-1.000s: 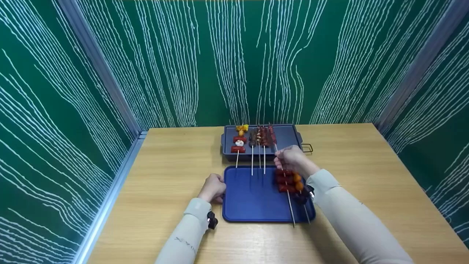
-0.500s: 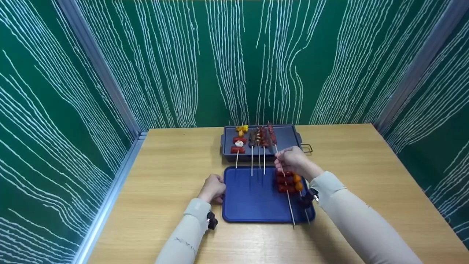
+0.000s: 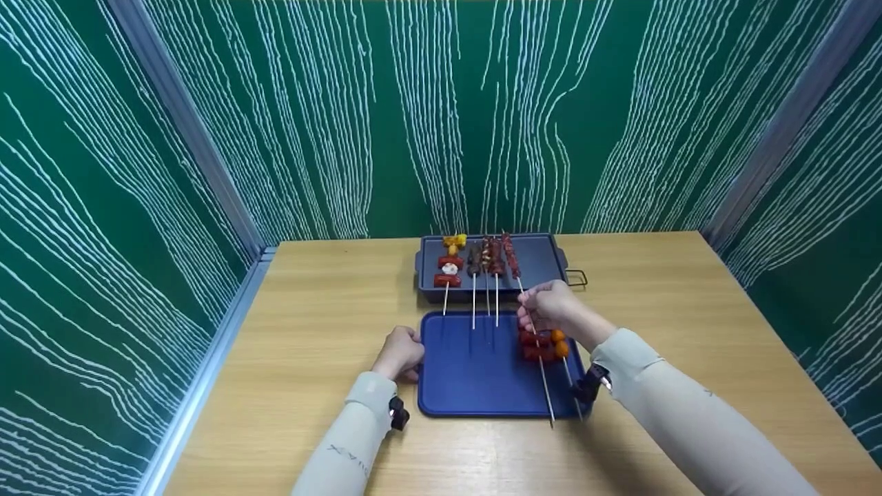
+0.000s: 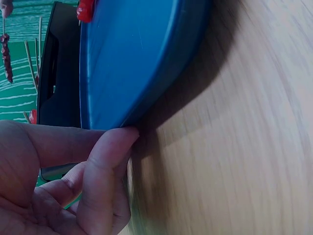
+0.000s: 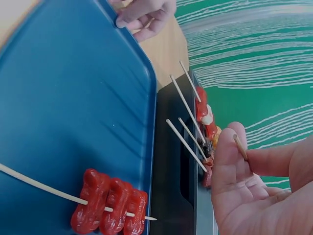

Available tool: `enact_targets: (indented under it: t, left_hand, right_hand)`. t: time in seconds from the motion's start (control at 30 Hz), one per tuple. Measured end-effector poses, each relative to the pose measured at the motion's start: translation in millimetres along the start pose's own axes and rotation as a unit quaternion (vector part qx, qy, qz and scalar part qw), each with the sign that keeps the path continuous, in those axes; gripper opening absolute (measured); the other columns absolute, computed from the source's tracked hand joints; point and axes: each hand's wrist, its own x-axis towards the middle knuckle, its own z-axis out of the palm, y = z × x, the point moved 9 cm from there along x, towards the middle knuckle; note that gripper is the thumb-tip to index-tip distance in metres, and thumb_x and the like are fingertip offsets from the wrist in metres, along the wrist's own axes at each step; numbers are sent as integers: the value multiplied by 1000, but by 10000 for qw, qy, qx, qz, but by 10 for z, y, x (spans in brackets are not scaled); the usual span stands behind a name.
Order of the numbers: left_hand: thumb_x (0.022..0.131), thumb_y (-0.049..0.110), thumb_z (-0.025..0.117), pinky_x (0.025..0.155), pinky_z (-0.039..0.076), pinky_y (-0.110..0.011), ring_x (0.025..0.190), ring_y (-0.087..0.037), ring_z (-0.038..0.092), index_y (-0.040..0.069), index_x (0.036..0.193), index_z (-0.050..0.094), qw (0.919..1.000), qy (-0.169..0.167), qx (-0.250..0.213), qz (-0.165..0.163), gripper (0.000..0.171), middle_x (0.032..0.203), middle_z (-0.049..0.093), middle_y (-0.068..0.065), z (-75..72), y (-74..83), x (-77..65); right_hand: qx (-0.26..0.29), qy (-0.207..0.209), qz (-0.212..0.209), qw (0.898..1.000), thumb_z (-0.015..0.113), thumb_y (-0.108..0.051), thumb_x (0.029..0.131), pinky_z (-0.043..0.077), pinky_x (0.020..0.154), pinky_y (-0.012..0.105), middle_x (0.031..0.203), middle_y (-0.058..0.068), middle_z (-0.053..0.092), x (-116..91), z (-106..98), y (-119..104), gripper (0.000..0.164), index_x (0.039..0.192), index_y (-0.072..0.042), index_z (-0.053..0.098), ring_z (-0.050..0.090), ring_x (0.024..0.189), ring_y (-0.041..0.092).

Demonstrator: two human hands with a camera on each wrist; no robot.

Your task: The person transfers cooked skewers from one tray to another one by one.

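Observation:
My left hand [image 3: 400, 351] pinches the left rim of a blue tray [image 3: 475, 386] between thumb and fingers, as the left wrist view shows closely. My right hand [image 3: 555, 304] holds a red meat skewer [image 3: 510, 256] by its stick, over the gap between the tray and a dark grill pan [image 3: 544, 251]. The meat end reaches over the pan; in the right wrist view the stick's end [image 5: 240, 147] pokes out between thumb and fingers. Below this hand, a red sausage skewer [image 3: 539, 353] and a skewer of orange balls [image 3: 561, 348] lie on the tray's right side.
On the pan lie a mixed skewer [image 3: 448, 280] with red, white and yellow pieces, and several darker meat skewers [image 3: 475, 262], sticks jutting toward the tray. A wire handle [image 3: 577, 277] sticks out at the pan's right. Green patterned walls [image 3: 386, 117] enclose the wooden table [image 3: 331, 296].
My right hand has drawn slightly back toward me and to the right, and the meat skewer it holds has shifted slightly with it. My left hand and the tray have stayed in place.

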Motion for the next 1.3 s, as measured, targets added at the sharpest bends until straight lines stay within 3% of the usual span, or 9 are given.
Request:
enact_targets:
  t: [0.27, 0.83, 1.03, 1.3]
  left_hand:
    - [87, -6, 46, 34, 54, -28, 41, -17, 59, 16, 72, 42, 9999, 41, 97, -15, 26, 71, 49, -4, -3, -4, 17]
    - [87, -5, 47, 34, 54, -26, 43, -15, 56, 15, 75, 44, 9999, -30, 65, -89, 23, 71, 50, -3, 5, -8, 19]
    - [88, -5, 48, 33, 53, -26, 44, -16, 56, 14, 77, 46, 9999, -41, -5, -112, 22, 71, 51, -4, 6, -10, 14]
    - [86, -7, 46, 32, 51, -25, 43, -15, 55, 15, 76, 44, 9999, -36, -47, -135, 24, 69, 49, -2, 9, -12, 0]
  right_hand:
    - [-298, -59, 50, 9995, 50, -1, 110, 67, 63, 29, 78, 6, 70, -98, 17, 49, 12, 106, 0, 61, 69, 68, 17]
    - [-260, -230, 57, 9994, 47, 5, 105, 64, 62, 28, 76, 4, 71, -198, 45, 205, 17, 100, -2, 62, 68, 65, 14]
    - [-251, -339, 42, 9991, 47, 5, 105, 63, 61, 27, 77, 5, 70, -242, 59, 278, 15, 105, 2, 62, 66, 66, 14]
    - [-234, -433, -52, 9988, 48, 7, 101, 62, 61, 24, 75, 4, 70, -301, 53, 367, 19, 96, -5, 60, 67, 65, 12]
